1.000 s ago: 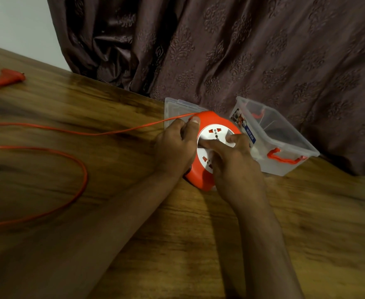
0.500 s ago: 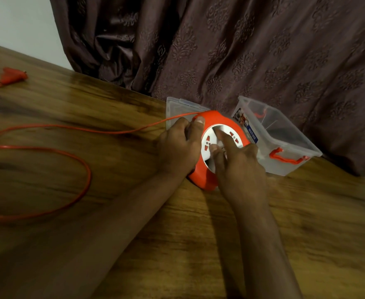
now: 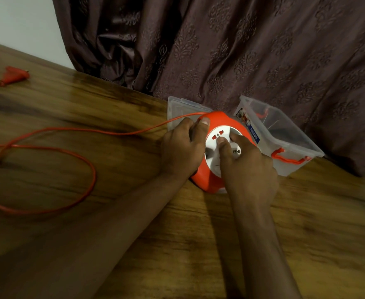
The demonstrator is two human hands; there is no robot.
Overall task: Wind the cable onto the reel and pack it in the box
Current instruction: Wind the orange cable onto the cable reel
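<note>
At centre frame the left hand [image 3: 182,151] grips the orange reel [image 3: 209,178] on the tabletop [image 3: 306,223], while right hand [image 3: 245,167] fingers press its white hub. Turn steadily, guiding the loose cable [image 3: 91,169] in evenly. The box [image 3: 285,134] waits open behind.

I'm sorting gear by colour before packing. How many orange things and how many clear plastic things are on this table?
Orange: 3 (reel, cable, plug)
Clear plastic: 2 (box, lid)
Total: 5
The left hand grips the reel's rim; the right hand rests on its white face.
</note>
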